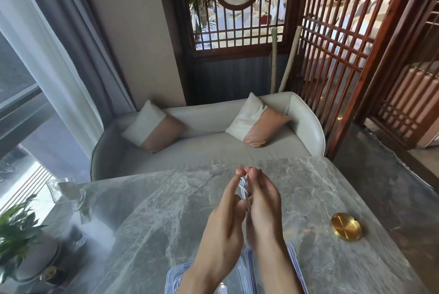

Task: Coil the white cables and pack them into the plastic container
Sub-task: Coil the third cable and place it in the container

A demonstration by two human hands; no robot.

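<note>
A small bundle of coiled white cable (243, 188) is pinched between my two hands, raised above the grey marble table (152, 217). My left hand (225, 220) presses on the bundle from the left and my right hand (262, 208) from the right, fingertips meeting at the top. Most of the cable is hidden between the palms. A clear plastic container (177, 278) with blue rim sits at the near table edge under my forearms, with some white cable visible inside. A second clear piece with blue clips (291, 260), container or lid, lies beside it on the right.
A round brass dish (346, 226) sits on the table at the right. A clear glass vessel (66, 190) stands at the table's far left corner, a potted plant (16, 229) lower left. A grey sofa (213, 148) with two cushions lies beyond the table.
</note>
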